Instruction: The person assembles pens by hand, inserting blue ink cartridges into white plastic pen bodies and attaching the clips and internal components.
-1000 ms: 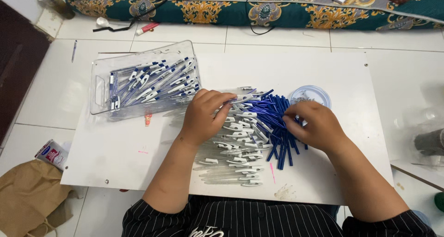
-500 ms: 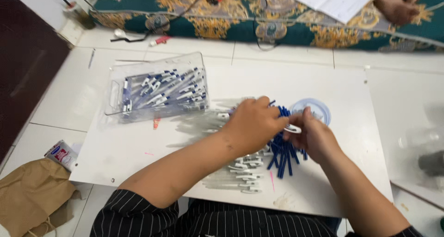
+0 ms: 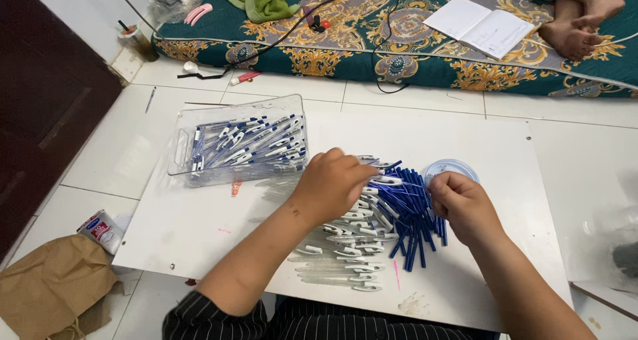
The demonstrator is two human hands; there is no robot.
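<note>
Two bare hands work over a white rectangular board (image 3: 199, 227) lying on the white tiled floor (image 3: 113, 161). The left hand (image 3: 330, 188) is curled, its fingers pinching the white clear-barrelled pen (image 3: 387, 180) at the clip end, just above a heap of white-capped clear pen barrels (image 3: 349, 240). The right hand (image 3: 463, 206) is closed around the thin blue refill (image 3: 411, 185), whose tip points toward the pen in the left hand; the two hands sit close, facing each other. Between and under them lies a loose pile of blue pen refills (image 3: 412, 224), touching the heap of barrels. A round clear plastic lid (image 3: 450, 168) lies just beyond the right hand. Farther left on the board stands a clear plastic rectangular box (image 3: 239, 147) full of finished blue-and-white pens. A crumpled brown paper bag (image 3: 53, 293) lies on the floor at the near left. Along the far edge runs a patterned teal mattress (image 3: 412, 54) with an open notebook (image 3: 480, 25) and another person's bare feet (image 3: 579, 22).
</note>
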